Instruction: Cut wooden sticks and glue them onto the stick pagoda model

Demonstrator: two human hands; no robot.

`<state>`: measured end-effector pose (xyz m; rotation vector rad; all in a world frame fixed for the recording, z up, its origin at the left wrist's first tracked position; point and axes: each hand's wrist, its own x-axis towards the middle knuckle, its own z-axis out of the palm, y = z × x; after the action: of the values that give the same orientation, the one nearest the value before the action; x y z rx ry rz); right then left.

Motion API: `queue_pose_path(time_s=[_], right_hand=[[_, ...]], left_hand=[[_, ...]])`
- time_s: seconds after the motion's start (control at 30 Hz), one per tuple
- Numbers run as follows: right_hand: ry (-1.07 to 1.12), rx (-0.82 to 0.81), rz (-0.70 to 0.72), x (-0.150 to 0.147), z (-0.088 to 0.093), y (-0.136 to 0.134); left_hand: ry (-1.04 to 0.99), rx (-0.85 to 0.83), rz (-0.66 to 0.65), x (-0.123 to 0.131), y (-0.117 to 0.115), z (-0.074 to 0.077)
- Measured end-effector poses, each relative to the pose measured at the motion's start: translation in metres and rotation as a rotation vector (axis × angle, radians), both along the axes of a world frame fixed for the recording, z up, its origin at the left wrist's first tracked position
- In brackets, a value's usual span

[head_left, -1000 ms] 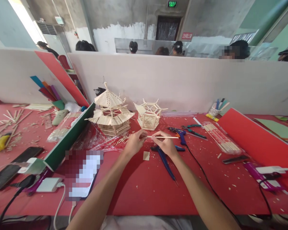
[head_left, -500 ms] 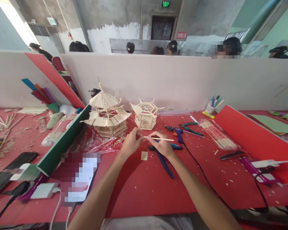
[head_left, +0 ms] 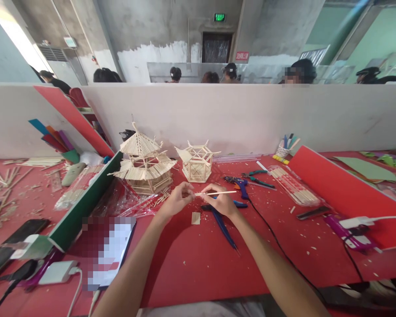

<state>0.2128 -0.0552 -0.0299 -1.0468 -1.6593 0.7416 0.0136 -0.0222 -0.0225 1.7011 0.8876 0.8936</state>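
A thin pale wooden stick (head_left: 222, 192) lies level between my hands. The fingertips of my left hand (head_left: 180, 199) are pinched on its left end, and my right hand (head_left: 219, 202) pinches it near the middle, its right end sticking out. Beneath them on the red table is a small panel of joined sticks (head_left: 196, 218). Blue-handled pliers (head_left: 225, 229) lie partly under my right hand. Behind my hands stand a two-tiered stick pavilion (head_left: 147, 163) and a smaller hexagonal stick frame (head_left: 198, 163).
A blue glue gun (head_left: 240, 185) with a black cable, green-handled pliers (head_left: 260, 179) and bagged sticks (head_left: 295, 185) are at right. A phone (head_left: 114, 253) and a green divider (head_left: 86, 202) are at left. A white partition (head_left: 231, 119) stands behind; people sit beyond it.
The camera view has shifted slightly, moving the scene down and a little left. Both hands keep hold of the stick in nearly the same pose.
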Motion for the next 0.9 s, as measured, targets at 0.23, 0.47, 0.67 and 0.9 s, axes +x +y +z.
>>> queue_pose_path(time_s=[0.23, 0.47, 0.67, 0.9], right_hand=[[-0.013, 0.009, 0.015, 0.002, 0.0, 0.001], [-0.053, 0.053, -0.021, -0.002, -0.005, 0.002], [0.002, 0.032, -0.021, -0.005, -0.007, 0.001], [0.049, 0.044, -0.022, -0.006, -0.005, 0.0]], left_hand=[[-0.052, -0.005, -0.017, 0.001, -0.002, 0.006], [-0.031, 0.076, 0.071, 0.004, 0.002, -0.004], [-0.027, 0.046, 0.083, 0.004, 0.001, 0.0], [-0.071, -0.011, 0.096, 0.005, 0.002, -0.004]])
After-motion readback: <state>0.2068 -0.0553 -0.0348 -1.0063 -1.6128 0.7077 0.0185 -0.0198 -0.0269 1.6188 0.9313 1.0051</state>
